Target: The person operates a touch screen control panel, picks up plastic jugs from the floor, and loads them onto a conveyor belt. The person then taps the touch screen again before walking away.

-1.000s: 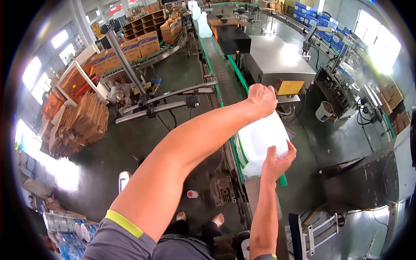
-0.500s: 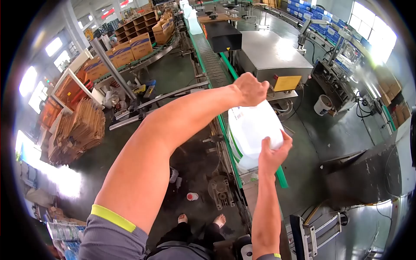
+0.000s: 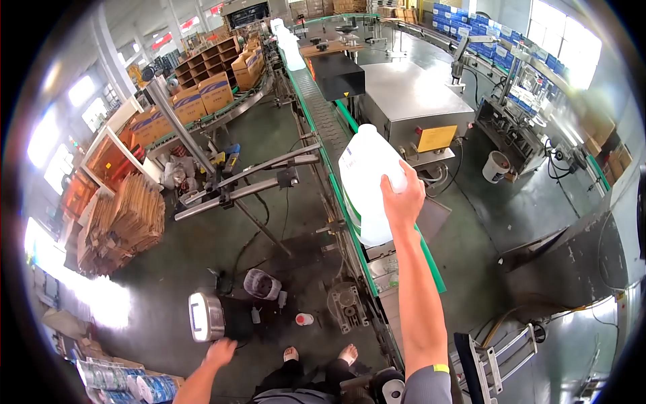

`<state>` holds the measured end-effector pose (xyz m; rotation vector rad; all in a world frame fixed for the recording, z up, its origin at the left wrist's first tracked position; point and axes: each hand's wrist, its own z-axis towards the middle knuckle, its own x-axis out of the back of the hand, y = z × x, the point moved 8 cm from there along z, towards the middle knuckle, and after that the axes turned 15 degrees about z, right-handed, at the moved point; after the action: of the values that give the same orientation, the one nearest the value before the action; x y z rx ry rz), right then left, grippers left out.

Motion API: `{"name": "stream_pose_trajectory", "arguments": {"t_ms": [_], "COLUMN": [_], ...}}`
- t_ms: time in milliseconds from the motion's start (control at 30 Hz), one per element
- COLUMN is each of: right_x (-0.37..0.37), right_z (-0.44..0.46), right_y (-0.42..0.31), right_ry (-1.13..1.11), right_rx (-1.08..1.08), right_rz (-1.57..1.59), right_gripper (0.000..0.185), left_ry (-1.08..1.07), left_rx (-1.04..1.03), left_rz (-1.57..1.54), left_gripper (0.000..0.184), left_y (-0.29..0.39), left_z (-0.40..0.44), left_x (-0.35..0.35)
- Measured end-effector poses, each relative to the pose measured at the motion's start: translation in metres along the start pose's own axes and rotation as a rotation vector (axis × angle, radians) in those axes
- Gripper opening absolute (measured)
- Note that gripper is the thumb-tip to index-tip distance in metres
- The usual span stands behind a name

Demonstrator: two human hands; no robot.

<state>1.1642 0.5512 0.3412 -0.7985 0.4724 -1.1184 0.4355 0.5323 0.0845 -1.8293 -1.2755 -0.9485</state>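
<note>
The white jug (image 3: 369,182) is over the near end of the conveyor (image 3: 317,106), just left of the right hand (image 3: 405,196), which grips its right side. The jug's long axis runs near to far, with the neck at the far end; whether its base touches the belt cannot be told. The left hand (image 3: 221,353), well apart at near left, lies beside a metal-cased device (image 3: 206,316); its finger closure cannot be told.

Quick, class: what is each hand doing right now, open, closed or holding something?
Left hand: cannot tell if open or closed; no object visible in it.
Right hand: closed on the white jug, holding it.
</note>
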Motion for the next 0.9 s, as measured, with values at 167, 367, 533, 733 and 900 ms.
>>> {"name": "stream_pose_trajectory", "arguments": {"t_ms": [167, 367, 533, 733, 900], "right_x": [-0.022, -0.054, -0.077, -0.09, -0.09], "right_z": [0.018, 0.038, 0.049, 0.054, 0.054], "right_y": [0.013, 0.037, 0.045, 0.033, 0.034], "right_ry": [-0.077, -0.174, -0.161, -0.059, -0.048], "right_rx": [-0.065, -0.145, -0.192, -0.014, -0.005], "right_rz": [0.021, 0.104, 0.061, -0.066, -0.069], "right_gripper": [0.048, 0.049, 0.048, 0.044, 0.043], "left_ry": [-0.329, -0.383, -0.337, -0.312, -0.304], "left_rx": [-0.02, 0.368, 0.457, 0.485, 0.474], "left_rz": [0.491, 0.244, 0.146, 0.131, 0.159], "left_gripper": [0.037, 0.036, 0.036, 0.036, 0.036], "left_y": [-0.223, -0.246, -0.232, -0.224, -0.225], "left_z": [-0.196, -0.232, -0.225, -0.226, -0.233], "left_x": [-0.181, -0.17, -0.157, -0.149, -0.153]}}
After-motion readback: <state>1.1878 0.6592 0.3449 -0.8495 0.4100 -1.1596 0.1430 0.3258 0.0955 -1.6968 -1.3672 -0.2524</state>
